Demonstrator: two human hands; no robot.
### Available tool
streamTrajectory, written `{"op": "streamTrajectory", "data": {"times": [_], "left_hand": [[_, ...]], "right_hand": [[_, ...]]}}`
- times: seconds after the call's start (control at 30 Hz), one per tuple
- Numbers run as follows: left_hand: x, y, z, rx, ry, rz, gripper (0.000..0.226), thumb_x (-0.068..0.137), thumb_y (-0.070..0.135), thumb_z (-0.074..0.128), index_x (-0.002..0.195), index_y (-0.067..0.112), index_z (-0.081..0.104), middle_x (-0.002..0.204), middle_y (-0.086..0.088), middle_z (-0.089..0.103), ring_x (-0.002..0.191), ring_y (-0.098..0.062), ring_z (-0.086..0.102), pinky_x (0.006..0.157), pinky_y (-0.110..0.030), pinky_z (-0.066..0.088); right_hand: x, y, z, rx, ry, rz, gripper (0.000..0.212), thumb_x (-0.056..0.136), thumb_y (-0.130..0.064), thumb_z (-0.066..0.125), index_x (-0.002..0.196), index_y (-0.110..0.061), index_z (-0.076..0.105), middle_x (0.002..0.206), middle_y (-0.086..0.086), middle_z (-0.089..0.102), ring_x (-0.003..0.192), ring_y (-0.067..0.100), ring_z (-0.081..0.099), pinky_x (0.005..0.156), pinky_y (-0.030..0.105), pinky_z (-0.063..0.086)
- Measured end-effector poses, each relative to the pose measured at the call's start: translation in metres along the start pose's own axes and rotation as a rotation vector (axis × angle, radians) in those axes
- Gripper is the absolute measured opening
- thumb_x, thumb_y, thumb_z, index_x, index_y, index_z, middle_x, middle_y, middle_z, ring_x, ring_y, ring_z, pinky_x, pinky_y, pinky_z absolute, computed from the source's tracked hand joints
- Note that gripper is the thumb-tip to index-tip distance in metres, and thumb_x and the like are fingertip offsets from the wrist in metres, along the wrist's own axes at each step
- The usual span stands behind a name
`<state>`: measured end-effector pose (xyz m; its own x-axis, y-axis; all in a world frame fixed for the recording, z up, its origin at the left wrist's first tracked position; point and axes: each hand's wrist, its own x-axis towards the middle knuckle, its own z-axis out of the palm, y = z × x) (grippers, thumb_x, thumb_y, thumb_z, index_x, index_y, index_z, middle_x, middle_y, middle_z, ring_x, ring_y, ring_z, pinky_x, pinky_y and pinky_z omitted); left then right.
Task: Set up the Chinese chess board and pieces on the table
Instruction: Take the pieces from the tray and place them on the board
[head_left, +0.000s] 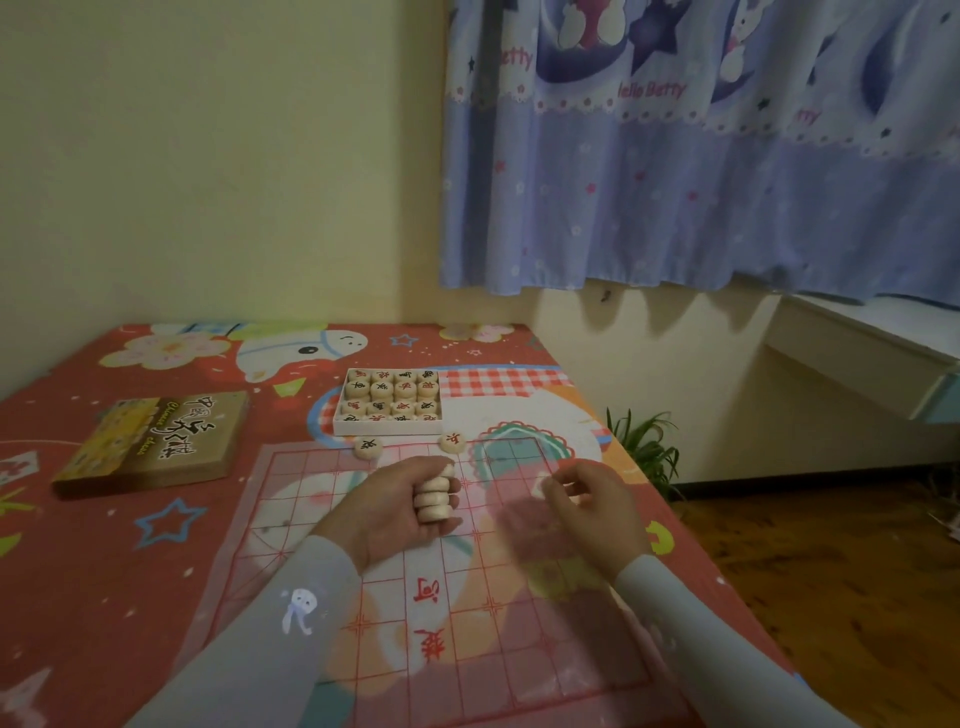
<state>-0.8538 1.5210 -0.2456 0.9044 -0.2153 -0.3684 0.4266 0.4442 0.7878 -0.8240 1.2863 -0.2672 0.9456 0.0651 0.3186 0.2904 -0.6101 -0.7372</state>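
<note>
I face a corner of pale yellow wall (218, 156). To the right of that corner hangs a blue cartoon curtain (701, 156); under it juts a white ledge (857, 332), with a green plant (644, 447) on dark wooden floor (831, 597) below.

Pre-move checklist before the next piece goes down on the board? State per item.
1. Board spread flat on the table: ok, grid and river characters visible.
2. Left hand grip on the stack of pieces: ok, fingers curled round it, about four discs showing.
3. Right hand holding a piece: cannot tell, motion blur; something pale shows at the fingertips.
4. Pieces already placed: ok, two pieces sit at the board's far edge, face up.
5. Tray still stocked: ok, rows of pieces inside, beyond the board.
6. Box lid clear of the board: ok, lies to its left.
</note>
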Motion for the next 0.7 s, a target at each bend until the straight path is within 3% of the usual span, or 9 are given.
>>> {"op": "streamTrajectory", "data": {"times": [0.07, 0.13, 0.23, 0.3, 0.43, 0.57, 0.7], "left_hand": [[-0.003, -0.002, 0.003, 0.079, 0.04, 0.1, 0.019, 0.093, 0.009, 0.059, 0.109, 0.0, 0.055, 0.068, -0.004, 0.055, 0.05, -0.011, 0.044, 0.063, -0.034, 0.05], [-0.006, -0.001, 0.0, 0.114, 0.035, 0.158, 0.03, 0.091, 0.003, 0.06, 0.121, 0.003, 0.055, 0.088, -0.013, 0.06, 0.058, -0.014, 0.051, 0.059, -0.033, 0.051], [-0.011, 0.001, -0.006, 0.32, 0.051, 0.212, 0.033, 0.089, 0.01, 0.066, 0.121, 0.012, 0.059, 0.097, -0.012, 0.062, 0.078, -0.018, 0.06, 0.068, -0.036, 0.054], [-0.014, 0.002, -0.009, 0.528, 0.087, 0.277, 0.029, 0.089, 0.015, 0.066, 0.117, 0.02, 0.061, 0.095, -0.005, 0.065, 0.078, -0.014, 0.063, 0.07, -0.033, 0.056], [-0.021, 0.004, -0.011, 0.857, 0.162, 0.446, 0.031, 0.089, 0.016, 0.063, 0.118, 0.025, 0.057, 0.106, 0.002, 0.066, 0.094, -0.011, 0.065, 0.071, -0.027, 0.058], [-0.023, 0.005, -0.015, 0.84, 0.151, 0.509, 0.046, 0.089, 0.007, 0.063, 0.131, 0.022, 0.048, 0.112, 0.013, 0.058, 0.098, 0.007, 0.057, 0.074, -0.01, 0.049], [-0.023, 0.009, -0.025, 0.858, 0.265, 0.469, 0.051, 0.089, 0.015, 0.064, 0.135, 0.028, 0.046, 0.11, 0.012, 0.056, 0.095, -0.001, 0.059, 0.068, -0.012, 0.05]], "right_hand": [[0.002, -0.02, 0.01, 0.08, -0.091, -0.016, 0.01, 0.088, -0.034, 0.062, 0.083, -0.026, 0.066, 0.084, -0.012, 0.066, 0.08, 0.005, 0.061, 0.073, 0.031, 0.056], [0.003, -0.04, 0.023, 0.132, -0.162, -0.037, 0.013, 0.089, -0.036, 0.061, 0.086, -0.024, 0.066, 0.084, -0.011, 0.067, 0.08, 0.004, 0.062, 0.074, 0.026, 0.054], [0.006, -0.061, 0.042, 0.262, -0.237, -0.006, 0.02, 0.087, -0.044, 0.061, 0.087, -0.024, 0.065, 0.086, -0.007, 0.067, 0.083, 0.01, 0.064, 0.078, 0.032, 0.055], [0.01, -0.07, 0.054, 0.339, -0.283, 0.04, 0.027, 0.084, -0.049, 0.063, 0.091, -0.023, 0.064, 0.089, -0.003, 0.067, 0.085, 0.015, 0.065, 0.082, 0.038, 0.056], [0.015, -0.078, 0.073, 0.396, -0.313, 0.097, 0.031, 0.075, -0.043, 0.074, 0.097, -0.025, 0.062, 0.095, 0.002, 0.068, 0.087, 0.019, 0.067, 0.078, 0.035, 0.058], [0.017, -0.082, 0.082, 0.361, -0.305, 0.072, 0.03, 0.075, -0.037, 0.076, 0.099, -0.026, 0.06, 0.094, 0.001, 0.067, 0.087, 0.018, 0.066, 0.076, 0.032, 0.058], [0.017, -0.082, 0.082, 0.254, -0.242, -0.02, 0.028, 0.079, -0.032, 0.075, 0.101, -0.026, 0.059, 0.093, -0.009, 0.065, 0.085, 0.009, 0.064, 0.07, 0.018, 0.054]]}}
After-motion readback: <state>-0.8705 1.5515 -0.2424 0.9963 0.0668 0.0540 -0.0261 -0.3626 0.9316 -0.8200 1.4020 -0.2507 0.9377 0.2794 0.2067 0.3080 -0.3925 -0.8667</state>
